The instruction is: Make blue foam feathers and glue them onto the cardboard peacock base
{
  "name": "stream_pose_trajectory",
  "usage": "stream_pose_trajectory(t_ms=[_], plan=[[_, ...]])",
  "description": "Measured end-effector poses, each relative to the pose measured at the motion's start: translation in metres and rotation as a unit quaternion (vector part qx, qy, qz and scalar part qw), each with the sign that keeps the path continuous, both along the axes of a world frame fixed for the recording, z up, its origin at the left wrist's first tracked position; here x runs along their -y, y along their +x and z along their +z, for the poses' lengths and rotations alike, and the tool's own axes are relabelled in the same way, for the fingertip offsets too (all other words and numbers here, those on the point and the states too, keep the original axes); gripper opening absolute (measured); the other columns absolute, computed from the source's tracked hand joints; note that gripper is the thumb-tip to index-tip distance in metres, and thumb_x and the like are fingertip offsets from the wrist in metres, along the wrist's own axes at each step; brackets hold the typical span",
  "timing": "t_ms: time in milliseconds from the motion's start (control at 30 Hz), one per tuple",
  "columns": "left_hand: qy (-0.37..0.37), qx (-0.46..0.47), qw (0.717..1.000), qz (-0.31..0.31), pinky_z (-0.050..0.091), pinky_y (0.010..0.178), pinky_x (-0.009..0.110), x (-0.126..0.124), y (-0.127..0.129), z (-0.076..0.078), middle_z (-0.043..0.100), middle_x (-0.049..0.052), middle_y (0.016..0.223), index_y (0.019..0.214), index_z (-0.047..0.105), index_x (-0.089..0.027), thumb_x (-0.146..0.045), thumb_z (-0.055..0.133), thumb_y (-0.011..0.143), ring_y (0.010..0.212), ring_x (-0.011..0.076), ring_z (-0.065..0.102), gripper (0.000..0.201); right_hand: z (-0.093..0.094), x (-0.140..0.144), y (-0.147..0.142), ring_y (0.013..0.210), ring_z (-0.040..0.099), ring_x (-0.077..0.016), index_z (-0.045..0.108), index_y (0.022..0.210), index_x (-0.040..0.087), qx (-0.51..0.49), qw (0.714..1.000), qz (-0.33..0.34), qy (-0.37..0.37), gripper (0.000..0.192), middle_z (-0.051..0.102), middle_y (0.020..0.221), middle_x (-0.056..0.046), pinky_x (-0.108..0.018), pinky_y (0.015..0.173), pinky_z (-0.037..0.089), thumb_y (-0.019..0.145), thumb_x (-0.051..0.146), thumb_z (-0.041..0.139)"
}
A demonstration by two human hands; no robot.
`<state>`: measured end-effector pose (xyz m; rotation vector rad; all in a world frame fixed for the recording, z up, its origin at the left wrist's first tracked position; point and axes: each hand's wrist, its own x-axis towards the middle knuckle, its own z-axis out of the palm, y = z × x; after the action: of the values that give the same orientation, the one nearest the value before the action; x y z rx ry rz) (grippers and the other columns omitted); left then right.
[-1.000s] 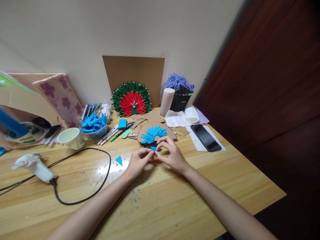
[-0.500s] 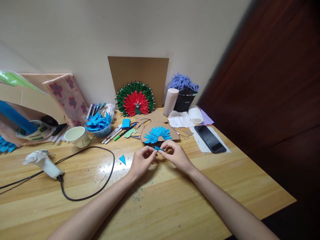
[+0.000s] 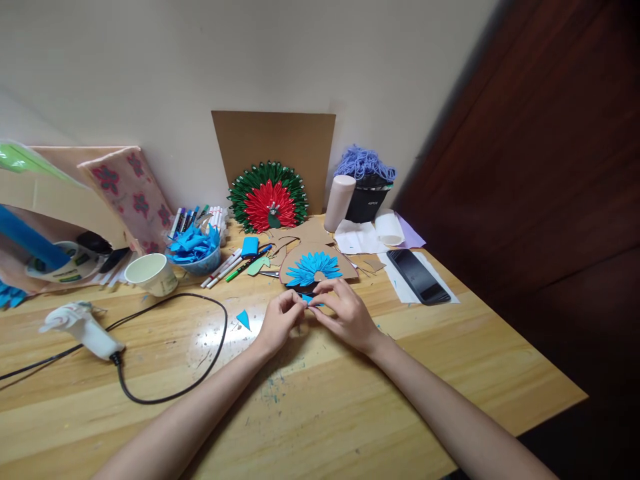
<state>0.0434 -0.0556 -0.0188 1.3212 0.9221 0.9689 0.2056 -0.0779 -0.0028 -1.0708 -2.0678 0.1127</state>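
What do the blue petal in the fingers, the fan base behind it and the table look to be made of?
Blue petal: probably thin matte paper, folded to a point between left hand and right hand. Fan base: brown cardboard by its dull, flat cut edge. Table: varnished wood, with visible grain and glare.

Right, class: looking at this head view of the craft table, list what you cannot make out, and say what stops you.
Head view only:
- Blue paper piece: mostly hidden between the left hand and right hand; its shape is unclear.
- Black cup: label print too small to read.
- Glue gun: its cord runs off the left edge.
- Markers: partly hidden behind the bowl.
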Motion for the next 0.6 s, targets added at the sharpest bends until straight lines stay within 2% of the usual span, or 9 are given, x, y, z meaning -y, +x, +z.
stream_pose_trajectory(t_ms=[200, 367, 467, 600], plan=[[0.002, 0.0, 1.0, -0.012, 0.035, 0.05, 0.019, 0.001, 0.001, -0.001, 0.047, -0.004, 0.055, 0.064, 0.046, -0.016, -0.037, 0.05, 0.079, 0.05, 0.0082, 0.043, 0.026, 0.002, -0.002, 0.0, 0.088, 0.052, -0.0203, 0.058, 0.086, 0.02, -0.018, 1.0, 0.007, -0.021, 0.008, 0.057, 0.09, -0.007, -0.036, 0.079, 0.044, 0.081, 0.017, 0.053], [0.072, -0.045, 0.995, 0.054, 0.041, 0.06, 0.022, 0.006, 0.002, 0.006, 0.055, 0.001, 0.08, 0.092, 0.054, -0.017, -0.034, 0.054, 0.077, 0.064, 0.0109, 0.05, 0.022, 0.005, -0.003, 0.0, 0.092, 0.053, -0.0195, 0.056, 0.081, 0.02, -0.12, 0.99, -0.005, -0.078, 0.005, 0.054, 0.089, -0.006, -0.035, 0.082, 0.044, 0.08, 0.016, 0.052], [0.127, -0.082, 0.988, 0.034, 0.043, 0.064, 0.023, 0.007, 0.002, 0.009, 0.055, 0.004, 0.088, 0.087, 0.057, -0.017, -0.031, 0.055, 0.077, 0.07, 0.0126, 0.052, 0.017, 0.004, -0.004, 0.001, 0.092, 0.053, -0.0192, 0.056, 0.079, 0.02, -0.152, 0.983, -0.001, -0.106, 0.004, 0.054, 0.089, -0.005, -0.035, 0.083, 0.043, 0.08, 0.017, 0.053], [0.141, -0.083, 0.986, 0.025, 0.044, 0.063, 0.023, 0.007, 0.003, 0.007, 0.056, 0.004, 0.081, 0.076, 0.058, -0.016, -0.033, 0.052, 0.08, 0.071, 0.0136, 0.054, 0.018, 0.002, -0.004, 0.0, 0.092, 0.053, -0.0193, 0.056, 0.079, 0.02, -0.157, 0.98, 0.004, -0.119, 0.003, 0.053, 0.089, -0.005, -0.034, 0.083, 0.043, 0.08, 0.018, 0.054]])
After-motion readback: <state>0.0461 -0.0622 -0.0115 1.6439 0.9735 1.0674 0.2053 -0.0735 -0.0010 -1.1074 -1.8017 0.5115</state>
